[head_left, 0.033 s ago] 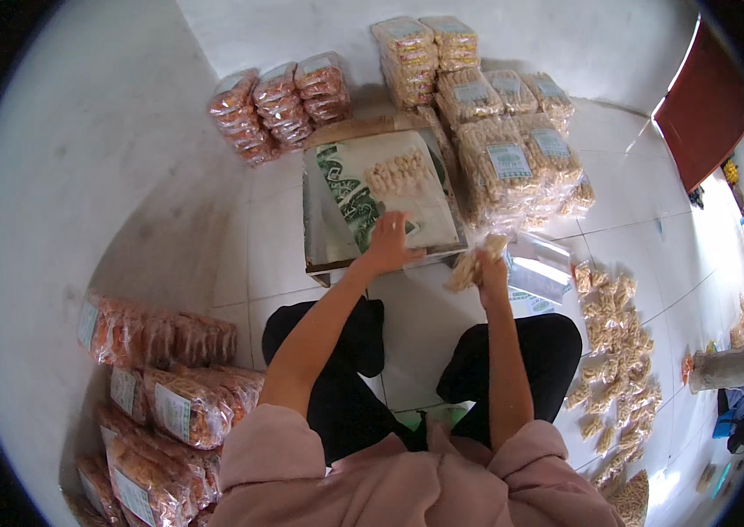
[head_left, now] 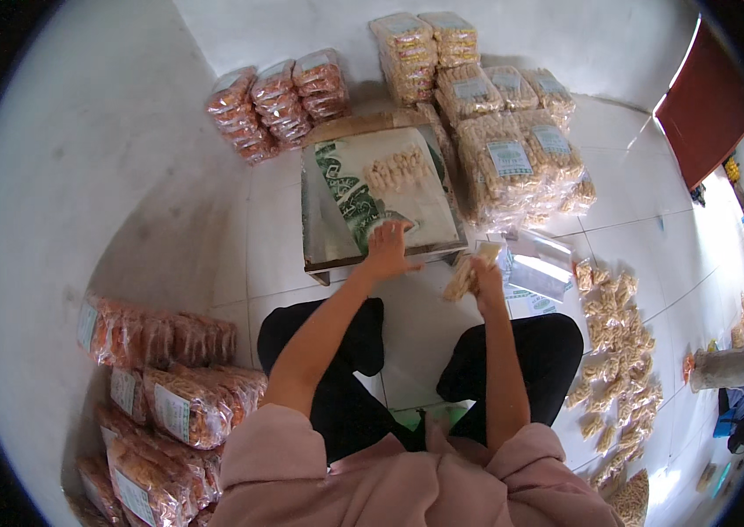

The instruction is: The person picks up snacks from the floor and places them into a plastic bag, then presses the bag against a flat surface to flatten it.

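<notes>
My left hand has its fingers apart, palm down, over the front edge of a low table; nothing shows in its grasp. In my right hand is a small clear packet of pale snack sticks, held above the floor just right of the table's front corner. A white and green printed sheet covers much of the tabletop. Toward its far side lies a row of small snack packets. Beside my right hand, flat clear plastic bags rest on the floor.
Many loose small packets spread over the floor at right. Large bags of pale snacks stand stacked behind the table's right side. Bags of orange-brown snacks are piled at the back wall, and more bags lie at my left.
My right hand has shifted slightly, and the packet in it has tilted a little. My left hand has moved slightly down and left over the table edge.
</notes>
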`<state>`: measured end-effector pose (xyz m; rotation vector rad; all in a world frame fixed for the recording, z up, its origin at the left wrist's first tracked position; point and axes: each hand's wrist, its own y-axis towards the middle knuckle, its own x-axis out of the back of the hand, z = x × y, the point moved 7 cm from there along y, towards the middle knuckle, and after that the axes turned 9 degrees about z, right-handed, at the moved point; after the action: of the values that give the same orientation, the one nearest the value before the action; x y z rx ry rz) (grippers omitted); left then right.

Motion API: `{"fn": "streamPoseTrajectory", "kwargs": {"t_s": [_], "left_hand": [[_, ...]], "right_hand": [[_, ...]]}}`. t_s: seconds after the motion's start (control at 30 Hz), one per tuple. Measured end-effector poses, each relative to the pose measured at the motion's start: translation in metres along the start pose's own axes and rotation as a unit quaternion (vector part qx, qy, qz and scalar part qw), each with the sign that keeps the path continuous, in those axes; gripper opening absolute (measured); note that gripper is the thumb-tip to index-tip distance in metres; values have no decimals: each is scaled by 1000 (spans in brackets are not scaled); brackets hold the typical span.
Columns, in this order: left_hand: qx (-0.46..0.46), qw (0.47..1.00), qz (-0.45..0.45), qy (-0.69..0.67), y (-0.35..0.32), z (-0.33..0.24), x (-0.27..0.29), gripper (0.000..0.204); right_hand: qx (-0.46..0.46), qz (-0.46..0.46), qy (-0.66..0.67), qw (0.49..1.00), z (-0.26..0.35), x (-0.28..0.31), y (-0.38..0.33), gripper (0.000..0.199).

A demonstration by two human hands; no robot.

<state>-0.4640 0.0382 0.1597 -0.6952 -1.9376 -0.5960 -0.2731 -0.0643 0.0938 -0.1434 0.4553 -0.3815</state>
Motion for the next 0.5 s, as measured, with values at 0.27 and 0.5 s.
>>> {"fn": "streamPoseTrajectory", "kwargs": {"t_s": [0.27, 0.5], "left_hand": [[93, 984, -144, 42, -38, 0, -46, 49], [98, 976, -191, -47, -16, -16, -26, 41]], "right_hand": [[-214, 186, -174, 943, -83, -36, -25, 24], [-128, 261, -313, 904, -54, -55, 31, 27]]}}
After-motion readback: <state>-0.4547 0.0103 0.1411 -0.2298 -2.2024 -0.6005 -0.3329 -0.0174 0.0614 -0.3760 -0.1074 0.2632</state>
